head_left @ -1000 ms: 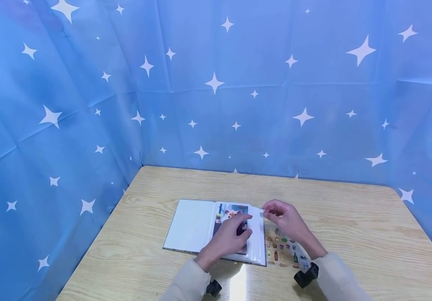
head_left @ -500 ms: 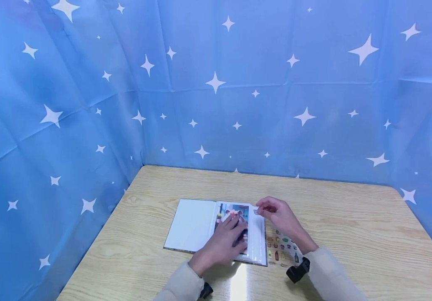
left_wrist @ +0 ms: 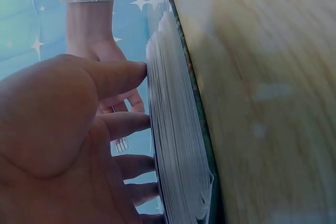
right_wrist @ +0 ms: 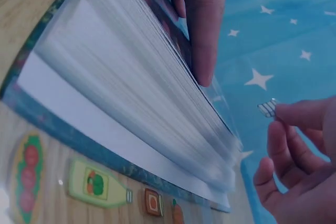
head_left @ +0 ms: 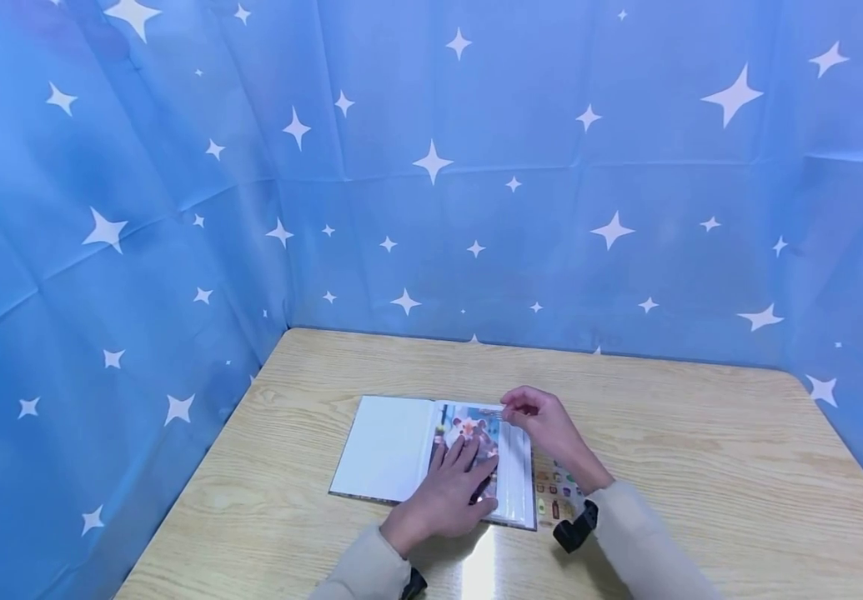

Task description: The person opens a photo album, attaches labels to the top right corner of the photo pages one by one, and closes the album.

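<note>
Right wrist view: layered page edges (right_wrist: 131,77) of the open album (head_left: 386,450), unseen in the head view, are shown, a transparent sticker sheet (right_wrist: 98,183) beside it. Above the album a thin striped piece (right_wrist: 267,108) is pinched by the right hand (right_wrist: 302,166); the album's glossy photo (head_left: 469,427) is touched by the left hand (head_left: 446,496) — fingers spread

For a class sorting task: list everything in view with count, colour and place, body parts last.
Table: 1, light wood, foreground.
Backdrop: count unclear, blue with white stars, around the table.
Album: 1, white inside, lying open on the table.
Photo: 1, multicoloured, album's right side.
Stickers: several, mixed colours, right of the album.
Striped piece: 1, white and dark, above the album.
Wrist devices: 2, black, one per arm.
Sleeves: 2, cream, forearms.
Left hand: 1, bare, on the photo.
Right hand: 1, bare, pinching the striped piece.
</note>
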`<state>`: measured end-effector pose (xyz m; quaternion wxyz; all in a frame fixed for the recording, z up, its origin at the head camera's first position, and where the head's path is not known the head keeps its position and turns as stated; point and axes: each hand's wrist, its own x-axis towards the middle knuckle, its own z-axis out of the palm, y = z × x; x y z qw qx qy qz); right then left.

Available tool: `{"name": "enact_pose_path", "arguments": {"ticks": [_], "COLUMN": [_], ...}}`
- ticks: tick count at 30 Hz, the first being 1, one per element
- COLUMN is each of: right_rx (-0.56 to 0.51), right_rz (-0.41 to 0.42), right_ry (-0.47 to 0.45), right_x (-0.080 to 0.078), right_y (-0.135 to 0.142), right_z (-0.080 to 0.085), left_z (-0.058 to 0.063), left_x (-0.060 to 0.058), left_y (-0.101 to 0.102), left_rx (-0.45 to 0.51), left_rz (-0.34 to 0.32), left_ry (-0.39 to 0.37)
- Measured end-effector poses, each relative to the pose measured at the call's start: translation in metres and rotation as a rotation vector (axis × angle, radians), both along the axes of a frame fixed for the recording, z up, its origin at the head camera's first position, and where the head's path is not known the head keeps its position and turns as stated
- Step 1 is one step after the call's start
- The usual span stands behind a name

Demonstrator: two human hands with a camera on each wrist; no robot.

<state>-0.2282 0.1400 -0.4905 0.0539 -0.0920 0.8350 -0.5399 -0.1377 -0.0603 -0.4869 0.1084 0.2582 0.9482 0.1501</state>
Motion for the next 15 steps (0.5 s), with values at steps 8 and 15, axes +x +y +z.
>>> {"name": "enact_pose_path", "arguments": {"ticks": [8, 15], "right_rx": [0.0, 0.033], "right_rz": [-0.017, -0.043], "right_ry": [-0.041, -0.045], "right_x": [-0.007, -0.01], "right_y": [-0.007, -0.015], "right_z": [-0.007, -0.012], "left_z": [-0.001, 0.001], "left_x": [-0.001, 0.0], "left_y": [0.001, 0.002], "left_rx": [-0.048, -0.071], "left_rz": [-0.012, -0.01], "left_ry": [0.009, -0.016]}}
